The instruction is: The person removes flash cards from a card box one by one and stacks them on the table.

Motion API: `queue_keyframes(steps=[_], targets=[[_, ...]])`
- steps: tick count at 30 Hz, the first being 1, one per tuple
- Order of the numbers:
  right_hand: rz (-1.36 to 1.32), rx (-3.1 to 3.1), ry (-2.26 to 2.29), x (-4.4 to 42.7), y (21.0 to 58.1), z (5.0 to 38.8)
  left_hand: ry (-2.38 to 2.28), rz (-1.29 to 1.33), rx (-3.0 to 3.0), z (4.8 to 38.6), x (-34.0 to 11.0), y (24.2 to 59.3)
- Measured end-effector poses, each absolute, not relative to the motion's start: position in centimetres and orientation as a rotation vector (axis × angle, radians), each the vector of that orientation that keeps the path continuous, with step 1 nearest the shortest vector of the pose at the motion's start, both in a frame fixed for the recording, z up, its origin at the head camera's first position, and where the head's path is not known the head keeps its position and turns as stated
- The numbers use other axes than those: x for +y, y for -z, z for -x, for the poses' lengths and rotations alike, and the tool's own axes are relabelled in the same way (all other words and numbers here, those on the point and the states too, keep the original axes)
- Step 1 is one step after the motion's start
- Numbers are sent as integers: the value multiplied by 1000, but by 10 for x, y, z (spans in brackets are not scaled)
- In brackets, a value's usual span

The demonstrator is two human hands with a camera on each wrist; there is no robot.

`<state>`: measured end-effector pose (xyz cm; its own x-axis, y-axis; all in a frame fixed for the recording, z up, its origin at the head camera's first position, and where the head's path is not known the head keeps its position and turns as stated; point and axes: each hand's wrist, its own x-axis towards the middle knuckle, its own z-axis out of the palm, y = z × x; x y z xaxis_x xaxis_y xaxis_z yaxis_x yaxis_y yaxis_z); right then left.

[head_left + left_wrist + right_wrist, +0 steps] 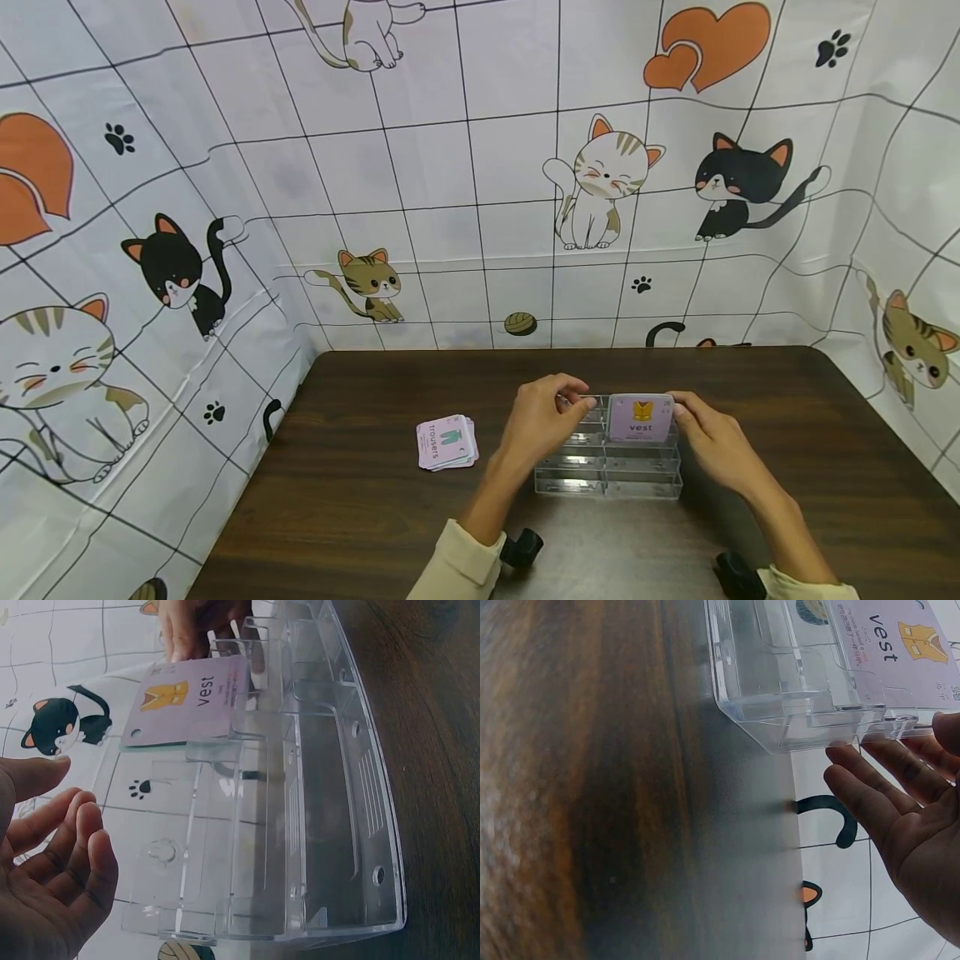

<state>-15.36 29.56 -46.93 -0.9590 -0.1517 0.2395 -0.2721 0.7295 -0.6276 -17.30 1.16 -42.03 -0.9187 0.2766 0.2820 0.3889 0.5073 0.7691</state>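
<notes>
A clear tiered rack [607,483] stands on the table, with a purple "vest" card [641,418] upright in its top right compartment. My left hand [538,421] is at the rack's upper left; in the left wrist view that hand [56,862] has bent, parted fingers holding nothing, beside the rack [330,817]. At the card's right edge is my right hand [716,442]. In the right wrist view the right hand [915,802] has extended fingers against the rack's side [780,724], near the card [900,652]. Left of the rack lies a small pile of cards, "trousers" on top [447,442].
The dark wooden table [337,500] reaches back to a white sheet [420,175] printed with cats, hearts and paws. The rack's other compartments hold no cards. A dark strap with a device [521,548] sits at the left wrist.
</notes>
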Motion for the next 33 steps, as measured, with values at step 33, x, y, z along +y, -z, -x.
queue_keyframes(steps=[33], targets=[[-351,-2733,-1041,295,468,153,1349,648,-2600,172,38,419]])
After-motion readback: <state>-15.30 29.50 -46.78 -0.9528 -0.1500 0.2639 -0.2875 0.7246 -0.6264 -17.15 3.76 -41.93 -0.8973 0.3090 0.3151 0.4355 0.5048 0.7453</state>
